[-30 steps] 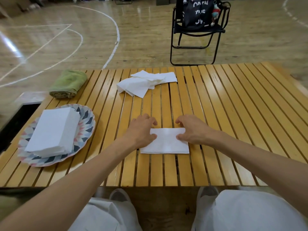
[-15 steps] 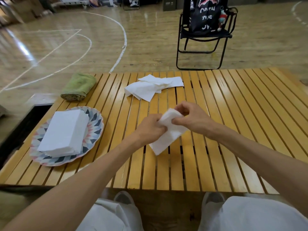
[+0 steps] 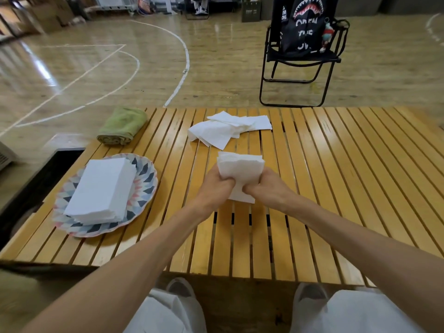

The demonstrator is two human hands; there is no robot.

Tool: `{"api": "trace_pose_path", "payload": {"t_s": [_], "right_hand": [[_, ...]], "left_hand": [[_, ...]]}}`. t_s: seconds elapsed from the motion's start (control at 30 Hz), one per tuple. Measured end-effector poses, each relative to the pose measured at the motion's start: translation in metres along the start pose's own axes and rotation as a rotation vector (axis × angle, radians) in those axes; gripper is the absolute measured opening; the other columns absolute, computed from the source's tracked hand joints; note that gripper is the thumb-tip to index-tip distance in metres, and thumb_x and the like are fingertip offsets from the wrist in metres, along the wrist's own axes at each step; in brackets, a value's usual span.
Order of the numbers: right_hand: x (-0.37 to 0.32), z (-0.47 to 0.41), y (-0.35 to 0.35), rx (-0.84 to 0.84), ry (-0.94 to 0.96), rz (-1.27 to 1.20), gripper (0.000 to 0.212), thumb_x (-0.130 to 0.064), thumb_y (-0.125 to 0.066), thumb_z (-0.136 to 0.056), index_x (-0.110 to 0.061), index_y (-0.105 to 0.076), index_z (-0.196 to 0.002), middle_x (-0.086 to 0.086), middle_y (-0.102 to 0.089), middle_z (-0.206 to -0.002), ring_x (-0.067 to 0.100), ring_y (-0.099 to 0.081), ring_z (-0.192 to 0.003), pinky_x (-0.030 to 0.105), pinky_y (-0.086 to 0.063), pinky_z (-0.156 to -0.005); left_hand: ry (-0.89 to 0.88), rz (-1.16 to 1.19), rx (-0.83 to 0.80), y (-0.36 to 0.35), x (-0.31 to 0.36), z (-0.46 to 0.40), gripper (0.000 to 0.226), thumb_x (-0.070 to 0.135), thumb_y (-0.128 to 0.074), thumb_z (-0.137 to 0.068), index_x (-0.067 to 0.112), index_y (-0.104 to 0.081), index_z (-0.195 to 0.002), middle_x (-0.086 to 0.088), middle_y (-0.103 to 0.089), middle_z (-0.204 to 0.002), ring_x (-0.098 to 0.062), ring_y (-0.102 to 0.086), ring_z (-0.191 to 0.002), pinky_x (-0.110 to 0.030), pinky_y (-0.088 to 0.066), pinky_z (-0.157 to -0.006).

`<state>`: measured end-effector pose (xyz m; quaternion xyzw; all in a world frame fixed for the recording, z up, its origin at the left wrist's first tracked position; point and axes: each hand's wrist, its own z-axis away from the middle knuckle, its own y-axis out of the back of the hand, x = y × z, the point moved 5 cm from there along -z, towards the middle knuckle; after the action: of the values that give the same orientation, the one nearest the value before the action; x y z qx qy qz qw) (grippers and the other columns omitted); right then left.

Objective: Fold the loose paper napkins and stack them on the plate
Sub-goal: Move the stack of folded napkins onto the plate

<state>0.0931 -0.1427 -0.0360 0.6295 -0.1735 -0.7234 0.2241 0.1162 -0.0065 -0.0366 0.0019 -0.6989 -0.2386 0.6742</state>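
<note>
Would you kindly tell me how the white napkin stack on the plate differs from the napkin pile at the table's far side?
The white napkin stack is neatly squared on the patterned plate; the loose napkin pile lies crumpled and splayed on the slatted wooden table. The stack is thicker. Both are white paper.

Item count, head view:

- Slatted yellow wooden bench (image 3: 336, 188): one.
- Round patterned plate with scalloped rim (image 3: 146, 179): one, left of centre.
- Stack of folded white paper napkins (image 3: 101, 191): one; sheet count cannot be told.
- Loose pile of white paper napkins (image 3: 225, 128): one, upper centre; sheet count unclear.
- White paper napkin held at centre (image 3: 240, 169): one.
- Rolled green towel (image 3: 122, 126): one.
- Black folding chair (image 3: 300, 61): one, upper right.
- Hands: two, left hand (image 3: 216, 188) and right hand (image 3: 266, 186).
</note>
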Motion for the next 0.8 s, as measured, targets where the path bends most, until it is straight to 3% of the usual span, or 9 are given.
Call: {"api": "trace_pose_path", "payload": {"t_s": [0.07,0.17,0.3,0.37,0.47,0.6,0.7,0.8], "right_hand": [[-0.001,-0.007,0.000,0.017,-0.007,-0.002,0.019,-0.004,-0.062,-0.084,-0.008,-0.067,-0.102,0.018,-0.068,-0.091,0.034,-0.065,-0.086,0.040,-0.052,-0.067],[-0.012,-0.016,0.000,0.021,-0.018,-0.048,0.019,-0.011,-0.061,-0.089,-0.013,-0.068,-0.106,0.010,-0.072,-0.099,0.026,-0.069,-0.092,0.044,-0.059,-0.081],[-0.042,-0.032,-0.016,0.015,0.012,-0.128,0.019,-0.015,-0.058,-0.093,-0.016,-0.064,-0.111,0.001,-0.069,-0.108,0.019,-0.067,-0.099,0.046,-0.059,-0.089],[-0.060,-0.041,-0.033,0.004,0.024,-0.139,0.023,-0.015,-0.057,-0.094,-0.015,-0.062,-0.116,0.001,-0.068,-0.111,0.021,-0.066,-0.101,0.044,-0.058,-0.089],[-0.091,-0.051,-0.069,-0.041,0.036,-0.177,0.029,-0.011,-0.056,-0.092,-0.013,-0.060,-0.121,0.002,-0.066,-0.113,0.022,-0.065,-0.100,0.038,-0.058,-0.081],[-0.131,-0.067,-0.122,-0.119,-0.005,-0.218,0.025,-0.012,-0.054,-0.091,-0.008,-0.062,-0.114,0.009,-0.068,-0.104,0.026,-0.066,-0.085,0.030,-0.049,-0.054],[-0.159,-0.076,-0.162,-0.189,-0.042,-0.258,0.016,-0.011,-0.054,-0.090,-0.006,-0.064,-0.102,0.009,-0.069,-0.094,0.026,-0.065,-0.077,0.028,-0.049,-0.053],[-0.176,-0.083,-0.196,-0.213,-0.090,-0.261,0.017,-0.013,-0.056,-0.090,-0.002,-0.061,-0.103,0.011,-0.066,-0.091,0.024,-0.064,-0.070,0.025,-0.049,-0.051]], "left_hand": [[0.016,0.019,0.042,0.007,-0.002,-0.002,0.051,-0.006,-0.046,-0.084,0.017,-0.059,-0.128,0.002,-0.065,-0.104,-0.012,-0.062,-0.099,-0.021,-0.050,-0.073],[0.045,0.023,0.109,0.026,-0.003,-0.004,0.035,0.005,-0.051,-0.085,0.018,-0.064,-0.115,-0.002,-0.069,-0.098,-0.018,-0.068,-0.096,-0.041,-0.060,-0.079],[0.059,0.034,0.219,0.066,-0.002,0.003,0.031,0.008,-0.055,-0.090,0.016,-0.058,-0.119,0.000,-0.067,-0.108,-0.014,-0.067,-0.097,-0.033,-0.060,-0.076],[0.071,-0.011,0.298,0.092,-0.005,0.008,0.028,0.011,-0.054,-0.090,0.015,-0.055,-0.117,-0.002,-0.065,-0.109,-0.018,-0.066,-0.098,-0.040,-0.061,-0.077],[0.138,-0.137,0.399,0.130,-0.012,0.020,0.027,0.015,-0.048,-0.092,0.016,-0.051,-0.119,-0.002,-0.060,-0.112,-0.021,-0.060,-0.102,-0.040,-0.055,-0.080],[0.193,-0.264,0.517,0.186,-0.016,0.037,0.025,0.017,-0.043,-0.096,0.016,-0.048,-0.121,-0.002,-0.057,-0.111,-0.022,-0.055,-0.098,-0.031,-0.043,-0.067],[0.240,-0.335,0.612,0.235,-0.021,0.052,0.032,0.015,-0.046,-0.095,0.015,-0.046,-0.127,-0.004,-0.058,-0.108,-0.021,-0.053,-0.088,-0.024,-0.036,-0.058],[0.310,-0.386,0.617,0.272,-0.035,0.065,0.039,0.015,-0.049,-0.091,0.018,-0.045,-0.130,-0.010,-0.061,-0.097,-0.020,-0.054,-0.073,-0.032,-0.040,-0.058]]}}
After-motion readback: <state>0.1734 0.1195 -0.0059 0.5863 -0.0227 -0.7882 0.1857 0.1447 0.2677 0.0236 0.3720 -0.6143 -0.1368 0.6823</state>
